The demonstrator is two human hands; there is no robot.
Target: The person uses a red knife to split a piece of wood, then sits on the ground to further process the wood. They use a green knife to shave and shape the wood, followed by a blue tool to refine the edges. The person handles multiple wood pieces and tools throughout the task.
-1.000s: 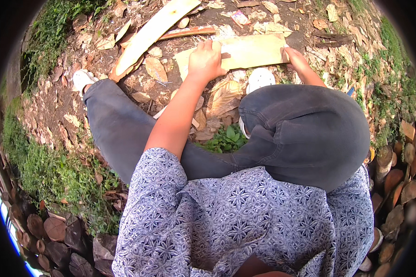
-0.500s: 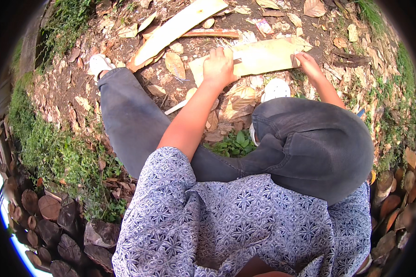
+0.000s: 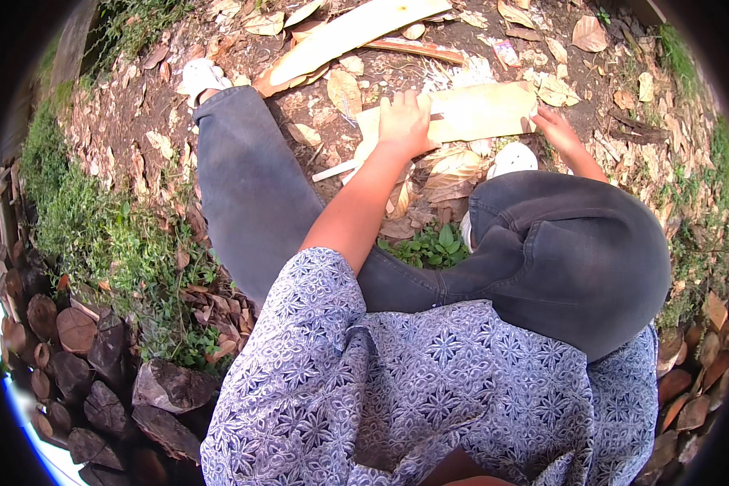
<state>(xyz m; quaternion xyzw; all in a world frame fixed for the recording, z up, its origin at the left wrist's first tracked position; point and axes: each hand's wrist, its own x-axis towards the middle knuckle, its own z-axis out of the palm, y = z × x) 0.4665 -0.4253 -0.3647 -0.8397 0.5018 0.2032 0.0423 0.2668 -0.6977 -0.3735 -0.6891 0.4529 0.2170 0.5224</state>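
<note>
A pale, flat strip like thin wood (image 3: 486, 111) lies crosswise ahead of me, just beyond my bent right leg. On its left part my left hand (image 3: 405, 125) rests with curled fingers. A small, narrow, dark-grey thing (image 3: 437, 116) shows at that hand's right side; its kind and what the fingers close on are hidden. My right hand (image 3: 556, 130) pinches the strip's right end between thumb and fingers.
A longer pale strip (image 3: 348, 40) lies at the far side, beside a thin reddish-brown stick (image 3: 417, 49). A slim white stick (image 3: 336, 171) sits under my left forearm. Dry leaves (image 3: 345, 93) litter the soil. Stacked logs (image 3: 77, 330) stand at the near left.
The whole view has shifted, so the ground, strip and hands appear farther right and slightly lower. Both hands keep nearly the same places on the strip.
</note>
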